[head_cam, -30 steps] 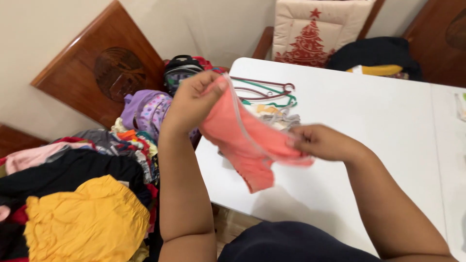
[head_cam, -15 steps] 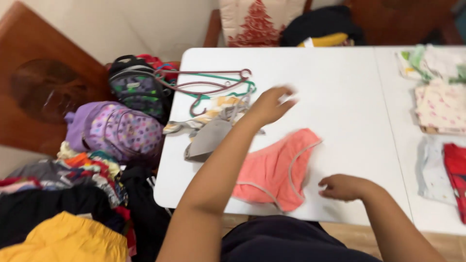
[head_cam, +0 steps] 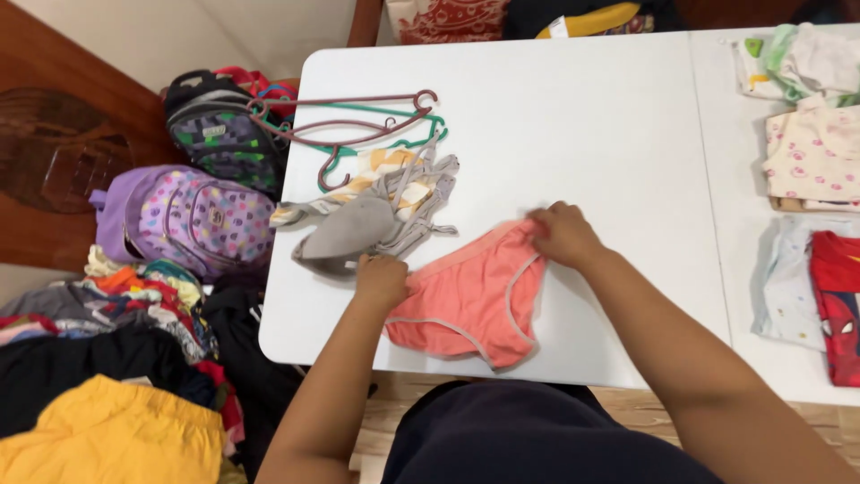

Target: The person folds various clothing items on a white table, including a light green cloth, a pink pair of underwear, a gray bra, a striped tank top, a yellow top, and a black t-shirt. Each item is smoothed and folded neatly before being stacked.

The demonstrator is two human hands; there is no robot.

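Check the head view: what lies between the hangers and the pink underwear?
In the head view, a small grey and yellow-striped garment heap lies between the hangers and the pink underwear, beside the left hand.

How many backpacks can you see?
2. A dark backpack sits beside the table's far-left corner; a purple dotted backpack is just nearer. The clothes pile might hide more.

I sit at a white table [head_cam: 582, 116]; a second white tabletop [head_cam: 730, 134] butts against its right edge. Beyond my table stands a wooden chair [head_cam: 367, 22] with a cushion [head_cam: 443, 20] in cream and red. To my left, a carved dark wood panel [head_cam: 54, 143] leans on a plain cream wall [head_cam: 179, 40]. Below the table edge, light wooden flooring [head_cam: 645, 403] shows. Lighting is even.
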